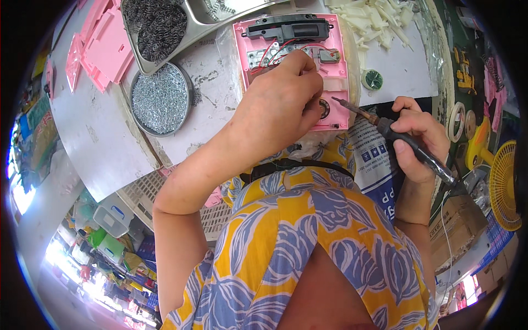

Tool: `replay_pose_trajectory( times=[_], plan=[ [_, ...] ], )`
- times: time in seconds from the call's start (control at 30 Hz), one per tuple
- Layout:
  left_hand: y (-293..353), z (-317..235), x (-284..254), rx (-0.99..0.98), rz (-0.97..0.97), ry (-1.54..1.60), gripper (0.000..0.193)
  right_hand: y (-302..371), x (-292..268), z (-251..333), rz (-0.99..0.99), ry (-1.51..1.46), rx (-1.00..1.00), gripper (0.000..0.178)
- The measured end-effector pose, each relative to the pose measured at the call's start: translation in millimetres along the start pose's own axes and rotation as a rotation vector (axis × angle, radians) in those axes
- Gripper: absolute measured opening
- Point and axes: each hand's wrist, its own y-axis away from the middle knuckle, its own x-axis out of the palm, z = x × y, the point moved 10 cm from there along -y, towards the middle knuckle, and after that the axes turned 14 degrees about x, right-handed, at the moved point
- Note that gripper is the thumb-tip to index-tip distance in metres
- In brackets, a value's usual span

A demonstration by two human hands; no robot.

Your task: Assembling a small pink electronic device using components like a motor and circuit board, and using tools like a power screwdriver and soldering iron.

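Nearest of all, yellow patterned dress. Past it, at near edge of worktable, pink casing. Curled over it with left hand, cannot tell around what; grasping soldering iron in right hand, tip close by round dark part. Apparently at soldering; next would call for steady tip contact.

Printed lettering stands on a blue-and-white sack.
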Motion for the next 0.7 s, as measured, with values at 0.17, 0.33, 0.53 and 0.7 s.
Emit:
replay_pose_trajectory(
  times=[0.17,0.33,0.53,0.7],
  plan=[
    [0.6,-2.8,-1.0,-0.003,0.002,-0.012,0.015,6.9,-16.5,-2.6,-0.051,-0.008,0.012,0.023],
    [4.4,-10.1,-3.5,0.063,-0.016,-0.025,0.016,6.6,-19.9,1.3,-0.068,-0.009,-0.019,0.024],
    [-0.2,-15.1,2.2,0.129,0.090,-0.071,0.017,4.7,-16.3,3.8,-0.044,-0.004,-0.035,0.025],
    [-7.7,-19.9,5.7,0.239,0.170,-0.132,0.016,4.7,-13.4,4.5,-0.024,0.002,-0.038,0.024]
  ],
)
